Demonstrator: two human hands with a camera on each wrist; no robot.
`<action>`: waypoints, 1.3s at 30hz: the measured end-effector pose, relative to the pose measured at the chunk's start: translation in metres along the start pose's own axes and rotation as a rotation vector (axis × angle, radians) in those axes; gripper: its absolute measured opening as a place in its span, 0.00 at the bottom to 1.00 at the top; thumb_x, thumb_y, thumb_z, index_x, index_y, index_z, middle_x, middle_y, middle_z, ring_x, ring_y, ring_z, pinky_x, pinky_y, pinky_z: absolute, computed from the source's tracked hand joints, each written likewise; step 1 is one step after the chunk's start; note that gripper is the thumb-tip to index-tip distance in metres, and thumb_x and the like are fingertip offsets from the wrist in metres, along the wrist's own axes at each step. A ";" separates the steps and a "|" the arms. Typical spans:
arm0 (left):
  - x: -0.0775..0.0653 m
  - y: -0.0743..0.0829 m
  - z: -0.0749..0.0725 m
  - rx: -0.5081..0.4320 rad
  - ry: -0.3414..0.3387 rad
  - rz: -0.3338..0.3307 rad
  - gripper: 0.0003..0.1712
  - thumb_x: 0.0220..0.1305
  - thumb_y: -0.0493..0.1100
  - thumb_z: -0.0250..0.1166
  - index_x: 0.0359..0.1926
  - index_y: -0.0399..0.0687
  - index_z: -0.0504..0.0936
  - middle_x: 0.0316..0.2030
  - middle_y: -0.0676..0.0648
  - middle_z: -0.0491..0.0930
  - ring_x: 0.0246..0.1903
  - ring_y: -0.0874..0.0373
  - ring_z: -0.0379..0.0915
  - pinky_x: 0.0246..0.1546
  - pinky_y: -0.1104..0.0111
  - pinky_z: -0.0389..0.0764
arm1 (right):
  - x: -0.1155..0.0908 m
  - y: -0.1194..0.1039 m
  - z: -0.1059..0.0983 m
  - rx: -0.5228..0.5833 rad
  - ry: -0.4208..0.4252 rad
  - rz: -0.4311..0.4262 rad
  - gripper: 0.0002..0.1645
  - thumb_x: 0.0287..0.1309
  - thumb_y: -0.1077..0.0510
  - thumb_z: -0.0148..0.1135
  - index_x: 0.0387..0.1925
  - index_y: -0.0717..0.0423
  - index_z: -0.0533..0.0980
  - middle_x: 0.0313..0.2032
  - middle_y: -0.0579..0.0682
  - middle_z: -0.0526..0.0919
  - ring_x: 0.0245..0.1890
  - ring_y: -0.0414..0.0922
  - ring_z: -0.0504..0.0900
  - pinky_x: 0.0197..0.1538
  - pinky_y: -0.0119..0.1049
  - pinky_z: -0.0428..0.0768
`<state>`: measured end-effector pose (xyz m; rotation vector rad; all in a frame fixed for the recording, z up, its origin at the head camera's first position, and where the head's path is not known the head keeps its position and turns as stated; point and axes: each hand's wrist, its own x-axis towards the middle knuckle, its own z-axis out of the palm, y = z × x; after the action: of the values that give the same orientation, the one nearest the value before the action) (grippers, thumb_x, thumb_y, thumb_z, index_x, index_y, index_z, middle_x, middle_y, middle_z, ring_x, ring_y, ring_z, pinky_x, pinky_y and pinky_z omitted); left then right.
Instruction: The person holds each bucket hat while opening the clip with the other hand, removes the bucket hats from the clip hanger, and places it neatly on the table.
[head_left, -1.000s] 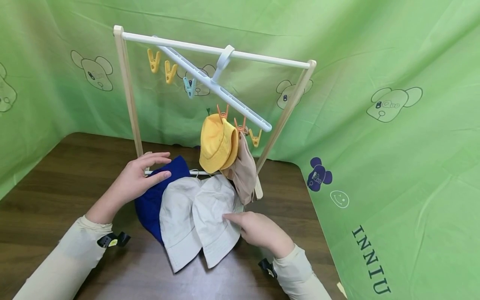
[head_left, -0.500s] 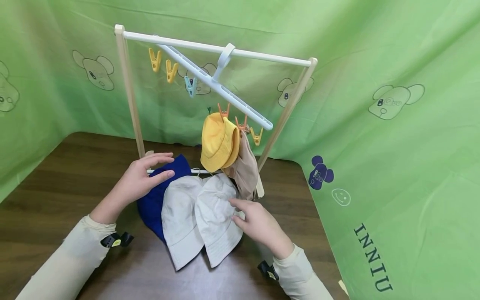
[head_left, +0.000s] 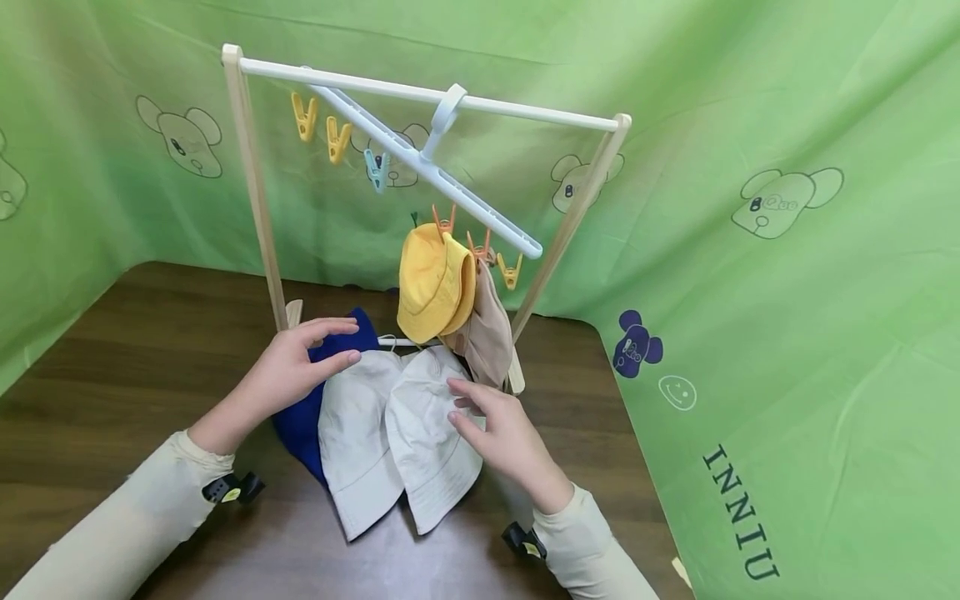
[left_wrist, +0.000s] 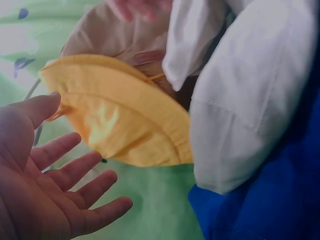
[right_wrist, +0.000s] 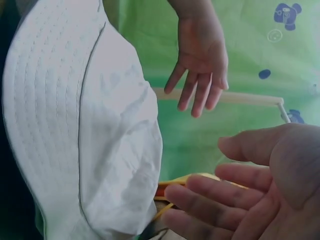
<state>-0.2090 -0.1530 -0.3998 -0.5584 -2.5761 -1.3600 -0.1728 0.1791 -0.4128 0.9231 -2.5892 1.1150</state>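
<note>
- Released on both sides, my grips hold nothing in the head view: left hand (head_left: 292, 379) near the blue hat (head_left: 300, 433), right hand (head_left: 510, 433) beside the white hats (head_left: 408, 442) on the table (head_left: 150, 367).
- My right hand has risen, its fingers parting; I judge the white hats remain unclipped, free to take.
- "INNIU" reads on the green curtain (head_left: 795, 350).
- Left wrist: spread fingers near the yellow hat (left_wrist: 120, 115).
- Right wrist: fingers just beside a white hat, no label readable.

Matt cloth white hats (head_left: 427, 442), smooth plastic hanger (head_left: 429, 167), wooden posts (head_left: 256, 183), semi-glossy wood-grain tabletop (head_left: 165, 333)
</note>
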 end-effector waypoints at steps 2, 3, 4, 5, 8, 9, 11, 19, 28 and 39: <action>0.000 0.001 0.003 0.020 -0.013 0.000 0.28 0.68 0.54 0.70 0.64 0.48 0.81 0.65 0.43 0.78 0.67 0.45 0.71 0.65 0.45 0.72 | 0.002 -0.002 0.002 -0.007 0.015 0.017 0.26 0.63 0.64 0.69 0.62 0.62 0.78 0.57 0.57 0.85 0.50 0.53 0.87 0.52 0.50 0.84; 0.000 0.002 0.003 0.031 -0.018 -0.001 0.29 0.67 0.55 0.70 0.64 0.48 0.81 0.65 0.43 0.78 0.67 0.45 0.71 0.65 0.45 0.72 | 0.003 -0.003 0.002 -0.003 0.023 0.028 0.26 0.63 0.64 0.69 0.63 0.62 0.78 0.57 0.56 0.85 0.50 0.53 0.87 0.53 0.49 0.84; 0.000 0.003 0.004 0.043 -0.023 -0.002 0.29 0.67 0.56 0.70 0.64 0.48 0.81 0.65 0.43 0.77 0.68 0.44 0.70 0.65 0.45 0.72 | 0.005 -0.004 0.003 0.005 0.031 0.039 0.27 0.63 0.64 0.69 0.63 0.62 0.77 0.58 0.57 0.84 0.51 0.53 0.87 0.53 0.49 0.84; 0.001 0.004 0.005 0.049 -0.027 -0.004 0.30 0.67 0.56 0.70 0.65 0.48 0.80 0.65 0.42 0.77 0.68 0.44 0.70 0.66 0.44 0.71 | 0.006 -0.005 0.004 0.011 0.040 0.050 0.28 0.63 0.64 0.69 0.64 0.62 0.77 0.58 0.57 0.84 0.52 0.54 0.87 0.54 0.49 0.84; 0.003 0.006 0.007 0.070 -0.046 -0.004 0.32 0.68 0.57 0.70 0.66 0.47 0.79 0.66 0.41 0.76 0.69 0.42 0.68 0.67 0.44 0.69 | 0.009 -0.009 0.004 0.050 0.067 0.085 0.29 0.63 0.64 0.69 0.65 0.62 0.75 0.58 0.59 0.84 0.53 0.54 0.86 0.54 0.47 0.84; 0.003 0.007 0.007 0.078 -0.052 -0.005 0.33 0.68 0.57 0.69 0.67 0.47 0.78 0.66 0.40 0.76 0.69 0.42 0.68 0.67 0.44 0.69 | 0.010 -0.010 0.005 0.063 0.079 0.095 0.29 0.63 0.65 0.69 0.65 0.63 0.74 0.57 0.60 0.84 0.53 0.54 0.86 0.55 0.46 0.84; 0.006 0.009 0.006 0.091 -0.062 -0.005 0.34 0.68 0.58 0.69 0.68 0.46 0.77 0.67 0.40 0.75 0.70 0.42 0.66 0.68 0.44 0.68 | 0.013 -0.012 0.005 0.090 0.102 0.117 0.29 0.64 0.65 0.68 0.66 0.63 0.74 0.56 0.62 0.84 0.53 0.55 0.86 0.54 0.45 0.84; 0.018 0.019 -0.005 0.087 -0.027 0.000 0.35 0.69 0.58 0.68 0.70 0.46 0.76 0.68 0.43 0.75 0.71 0.44 0.66 0.69 0.46 0.67 | 0.022 -0.018 0.001 0.130 0.152 0.188 0.29 0.65 0.64 0.67 0.66 0.65 0.73 0.56 0.64 0.83 0.53 0.58 0.86 0.53 0.51 0.84; 0.032 0.031 -0.005 0.077 0.017 -0.004 0.37 0.68 0.63 0.66 0.70 0.50 0.76 0.67 0.44 0.76 0.70 0.46 0.68 0.67 0.47 0.70 | 0.029 -0.026 -0.009 0.127 0.204 0.236 0.30 0.65 0.62 0.68 0.66 0.64 0.72 0.57 0.61 0.84 0.51 0.58 0.87 0.51 0.46 0.86; 0.043 0.049 -0.002 0.059 0.045 -0.033 0.37 0.67 0.65 0.66 0.69 0.50 0.77 0.67 0.46 0.77 0.67 0.46 0.72 0.63 0.48 0.75 | 0.034 -0.032 -0.020 0.085 0.243 0.257 0.33 0.65 0.57 0.69 0.69 0.62 0.71 0.57 0.59 0.84 0.52 0.53 0.87 0.51 0.43 0.86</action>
<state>-0.2281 -0.1193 -0.3473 -0.4724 -2.5906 -1.2873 -0.1821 0.1600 -0.3664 0.4420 -2.5229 1.3178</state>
